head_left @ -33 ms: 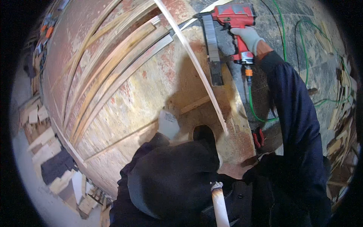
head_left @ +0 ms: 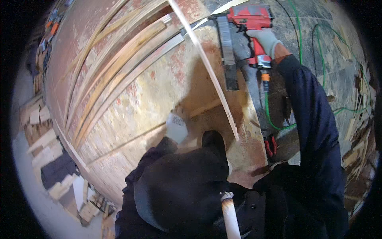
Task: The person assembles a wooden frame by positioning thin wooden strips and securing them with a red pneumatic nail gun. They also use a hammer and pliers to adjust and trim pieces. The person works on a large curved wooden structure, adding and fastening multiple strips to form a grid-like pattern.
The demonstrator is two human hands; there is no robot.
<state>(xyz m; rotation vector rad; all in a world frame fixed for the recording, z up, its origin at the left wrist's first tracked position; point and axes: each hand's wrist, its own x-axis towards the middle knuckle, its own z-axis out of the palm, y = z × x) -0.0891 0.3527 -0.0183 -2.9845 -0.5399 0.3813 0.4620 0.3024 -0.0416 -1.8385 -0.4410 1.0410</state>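
Observation:
My right hand (head_left: pixel 264 40), in a pale glove, is closed round the grip of a red pneumatic nail gun (head_left: pixel 251 16). Its long magazine (head_left: pixel 229 55) lies over the board's edge, and a green air hose (head_left: pixel 270 119) runs from the orange coupling at the handle's base. My left hand (head_left: pixel 176 126), in a white glove, rests at a thin wooden strip (head_left: pixel 131 146) on the board; shadow hides its fingers, so their grip is unclear. Between the hands a long pale batten (head_left: pixel 211 73) slants across the board.
Several long wooden strips (head_left: pixel 119 65) lie in a row on the stained board (head_left: pixel 147 95) at the left. Wood offcuts are heaped at the lower left (head_left: pixel 43 153) and far right (head_left: pixel 360 135). Red-handled pliers (head_left: pixel 271 146) lie right of the board. A cigarette (head_left: pixel 230 215) juts up from the lower edge.
My right hand and the nail gun have shifted slightly to the right in view. My left hand stays at the same place on the strip.

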